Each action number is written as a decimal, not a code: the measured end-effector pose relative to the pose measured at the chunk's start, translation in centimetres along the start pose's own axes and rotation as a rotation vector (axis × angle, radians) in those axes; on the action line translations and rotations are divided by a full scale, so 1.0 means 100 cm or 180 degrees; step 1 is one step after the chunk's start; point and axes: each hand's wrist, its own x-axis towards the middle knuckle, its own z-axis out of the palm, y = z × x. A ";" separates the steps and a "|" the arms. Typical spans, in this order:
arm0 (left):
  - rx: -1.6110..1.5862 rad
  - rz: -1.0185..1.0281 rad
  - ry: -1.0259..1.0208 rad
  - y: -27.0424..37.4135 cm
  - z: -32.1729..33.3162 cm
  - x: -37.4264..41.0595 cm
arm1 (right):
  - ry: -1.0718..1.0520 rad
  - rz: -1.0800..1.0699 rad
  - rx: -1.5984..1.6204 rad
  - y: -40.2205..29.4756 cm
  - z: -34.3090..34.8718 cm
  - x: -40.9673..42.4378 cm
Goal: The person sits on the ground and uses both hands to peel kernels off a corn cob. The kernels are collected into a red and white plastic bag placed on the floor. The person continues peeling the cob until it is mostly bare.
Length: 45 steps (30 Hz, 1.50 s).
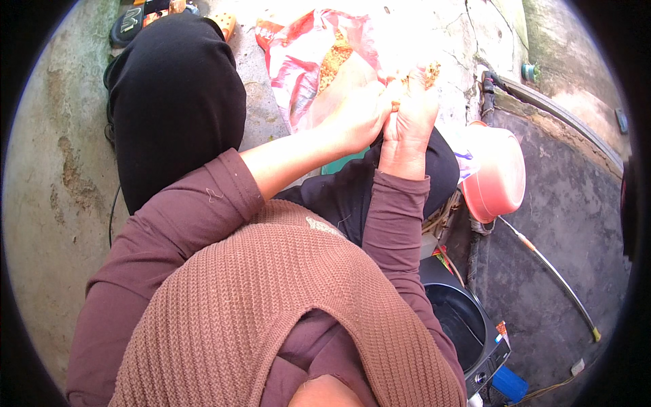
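Observation:
In the bright upper middle, my left hand (356, 114) reaches across to my right hand (413, 104), and their fingers meet. Orange-yellow crumbly material (432, 74) shows at the fingertips of my right hand, with a small orange bit between the hands. Glare hides just how the fingers of my left hand lie. Beyond and partly behind my left hand, a red and white plastic bag (297, 63) is spread on the concrete, with a heap of orange-yellow crumbs (335, 58) on it.
A pink plastic basin (496, 170) stands tilted at the right, beside my knee. Lower right are a black round pot (455, 320) in an appliance, a blue object (510, 382) and a thin pole (554, 272). An orange clog (224, 24) and a black case (127, 26) lie top left.

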 end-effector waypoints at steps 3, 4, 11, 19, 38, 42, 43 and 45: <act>-0.0207 -0.0290 -0.0063 -0.002 0.001 0.000 | -0.0144 -0.0149 -0.0160 0.001 0.001 -0.002; -0.0460 -0.0406 -0.0003 -0.004 0.005 -0.001 | -0.0185 -0.0236 -0.0272 0.000 0.004 -0.004; -0.0985 -0.1117 -0.0003 -0.003 0.004 -0.005 | -0.0039 -0.0911 -0.1245 0.009 0.009 -0.003; -0.0909 -0.1842 -0.0645 0.001 -0.011 0.006 | 0.0055 -0.1053 -0.1396 0.019 0.012 -0.009; -0.2838 -0.2763 -0.0632 -0.006 -0.012 0.011 | -0.0139 -0.0002 0.0096 0.008 -0.001 0.005; -0.1875 -0.1296 -0.0830 -0.009 -0.013 0.010 | -0.0340 0.0167 0.0203 -0.001 -0.007 0.008; -0.1861 -0.1077 -0.0693 -0.008 -0.012 0.009 | -0.0327 0.0222 0.0204 -0.002 -0.008 0.009; -0.2068 -0.1454 -0.0796 -0.007 -0.011 0.010 | -0.0298 0.0325 0.0204 -0.005 -0.011 0.011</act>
